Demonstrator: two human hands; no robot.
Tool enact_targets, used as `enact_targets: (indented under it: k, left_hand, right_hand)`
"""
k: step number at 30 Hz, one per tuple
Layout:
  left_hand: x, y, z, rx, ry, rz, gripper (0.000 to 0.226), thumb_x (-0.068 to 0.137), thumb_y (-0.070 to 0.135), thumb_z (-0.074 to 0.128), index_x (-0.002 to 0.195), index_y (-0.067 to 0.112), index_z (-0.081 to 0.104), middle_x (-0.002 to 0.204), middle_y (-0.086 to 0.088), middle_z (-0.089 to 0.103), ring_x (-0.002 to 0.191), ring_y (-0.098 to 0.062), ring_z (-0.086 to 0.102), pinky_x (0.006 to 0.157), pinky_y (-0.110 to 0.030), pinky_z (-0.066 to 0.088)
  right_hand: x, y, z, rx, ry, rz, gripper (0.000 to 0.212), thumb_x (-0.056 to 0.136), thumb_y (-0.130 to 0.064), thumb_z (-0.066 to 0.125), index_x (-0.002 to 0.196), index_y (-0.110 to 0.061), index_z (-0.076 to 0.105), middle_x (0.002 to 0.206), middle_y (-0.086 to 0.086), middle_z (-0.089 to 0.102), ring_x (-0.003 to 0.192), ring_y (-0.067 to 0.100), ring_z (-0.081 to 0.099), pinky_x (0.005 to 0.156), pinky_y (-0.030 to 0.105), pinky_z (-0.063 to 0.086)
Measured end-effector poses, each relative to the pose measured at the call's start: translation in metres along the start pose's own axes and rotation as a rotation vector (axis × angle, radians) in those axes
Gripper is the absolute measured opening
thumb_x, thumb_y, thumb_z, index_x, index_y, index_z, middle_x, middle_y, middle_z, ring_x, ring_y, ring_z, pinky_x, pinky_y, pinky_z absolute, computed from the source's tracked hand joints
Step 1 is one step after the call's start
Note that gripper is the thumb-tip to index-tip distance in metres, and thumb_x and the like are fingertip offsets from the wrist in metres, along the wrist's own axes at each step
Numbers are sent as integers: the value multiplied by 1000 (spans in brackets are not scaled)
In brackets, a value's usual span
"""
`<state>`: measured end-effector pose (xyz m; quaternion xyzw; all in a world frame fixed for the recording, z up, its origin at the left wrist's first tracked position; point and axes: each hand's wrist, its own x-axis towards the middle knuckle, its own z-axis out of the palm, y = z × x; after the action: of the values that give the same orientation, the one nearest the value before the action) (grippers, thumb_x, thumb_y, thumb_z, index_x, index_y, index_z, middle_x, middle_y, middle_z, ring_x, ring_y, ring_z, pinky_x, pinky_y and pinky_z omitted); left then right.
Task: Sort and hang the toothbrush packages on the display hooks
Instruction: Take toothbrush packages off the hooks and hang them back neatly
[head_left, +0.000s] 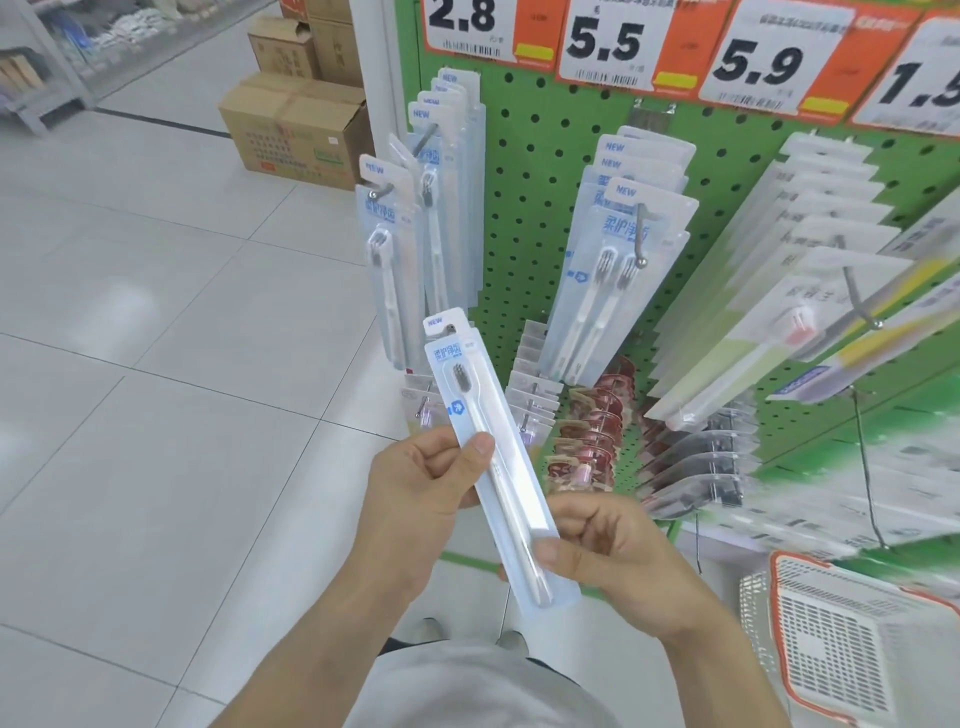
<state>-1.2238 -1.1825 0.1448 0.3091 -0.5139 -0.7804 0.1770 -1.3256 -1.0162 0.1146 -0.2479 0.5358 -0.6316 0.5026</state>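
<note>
I have a small stack of toothbrush packages (493, 457) held out in front of me, tilted so the top with the "NEW" tab leans left and the bottom points down to the right. My left hand (421, 488) grips the stack at its middle, thumb curled over the front and the other fingers wrapped behind. My right hand (608, 551) pinches the lower end, thumb pressed on the front face, the rest of its fingers curled in behind the edge. The front package shows one white brush with dark bristles; at least one more package peeks out behind it at the top.

Ahead stands the green pegboard (530, 171). A hook at its left edge (382, 192) carries matching single-brush packs, a second row hangs just above it, and a middle hook (641, 234) carries twin-brush packs. To the right hang packs with a green-handled brush (753, 353), blurred. Price cards (602, 41) reading 2.8, 5.5 and 5.9 run along the top. A red-and-white basket (852, 639) sits at lower right, and cardboard boxes (296, 124) stand on the tiled floor behind
</note>
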Motion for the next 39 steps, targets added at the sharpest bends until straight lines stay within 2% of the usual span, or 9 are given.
enact_targets:
  k: [11, 14, 19, 22, 25, 28, 31, 34, 39]
  left_hand:
    - [-3, -2, 0, 25, 23, -33, 22, 88, 16, 67, 104, 4, 74, 93, -14, 78, 84, -25, 76, 71, -29, 61]
    - [-3, -1, 2, 6, -14, -38, 27, 87, 18, 65, 107, 2, 73, 95, -15, 78, 83, -26, 76, 70, -29, 60]
    - [-7, 1, 5, 59, -79, 6, 26, 87, 21, 66, 108, 6, 74, 97, -12, 78, 86, -28, 76, 72, -32, 61]
    - [-4, 3, 2, 185, -8, 55, 20, 88, 20, 70, 106, 11, 72, 90, -6, 78, 79, -20, 75, 65, -26, 60]
    - [-4, 3, 3, 159, -16, 2, 40, 78, 30, 74, 114, 14, 66, 99, -6, 77, 86, -20, 76, 70, -28, 61]
    - [-9, -1, 9, 164, -48, 9, 39, 77, 32, 73, 114, 20, 65, 99, 1, 78, 89, -18, 76, 71, -27, 61]
    - [-9, -3, 7, 164, -43, -11, 29, 86, 29, 67, 113, 19, 67, 100, 1, 78, 91, -19, 76, 72, -28, 61]
    - [-10, -2, 3, 157, -76, -77, 19, 102, 15, 53, 115, 10, 66, 108, -5, 76, 95, -23, 75, 77, -35, 63]
    - [-18, 3, 3, 185, -281, -144, 34, 106, 7, 39, 122, 13, 67, 109, -13, 76, 92, -39, 75, 82, -47, 60]
  right_hand:
    - [-10, -4, -7, -90, -77, 158, 21, 80, -7, 81, 101, -8, 78, 93, 18, 76, 77, 26, 73, 64, 36, 62]
    - [-8, -7, -1, -156, -16, 83, 21, 80, -27, 86, 81, -8, 76, 76, 14, 69, 65, 21, 58, 60, 31, 45]
    - [-2, -7, 9, -219, 148, -97, 36, 81, -15, 83, 56, -17, 56, 53, -12, 42, 48, 6, 29, 48, 14, 26]
    - [-2, -4, 8, -321, 257, -100, 29, 75, -23, 87, 57, -19, 64, 52, -9, 50, 48, 8, 35, 48, 21, 29]
    - [0, -1, 7, -604, 398, -129, 27, 73, -24, 91, 60, -24, 68, 55, -6, 61, 50, 8, 48, 51, 26, 40]
    - [2, 1, 12, -842, 423, -345, 24, 70, -29, 91, 63, -24, 69, 61, -10, 64, 55, 6, 60, 58, 16, 46]
    - [1, 3, 15, -802, 378, -411, 29, 73, -51, 84, 72, -23, 75, 64, -13, 66, 58, 7, 63, 62, 18, 49]
    - [0, -1, 14, -712, 384, -394, 25, 84, -50, 74, 76, -27, 78, 70, -16, 71, 63, 7, 66, 64, 16, 49]
    - [10, -11, 17, -527, 644, -364, 16, 93, -45, 68, 84, -32, 72, 76, -13, 73, 69, 10, 70, 67, 28, 55]
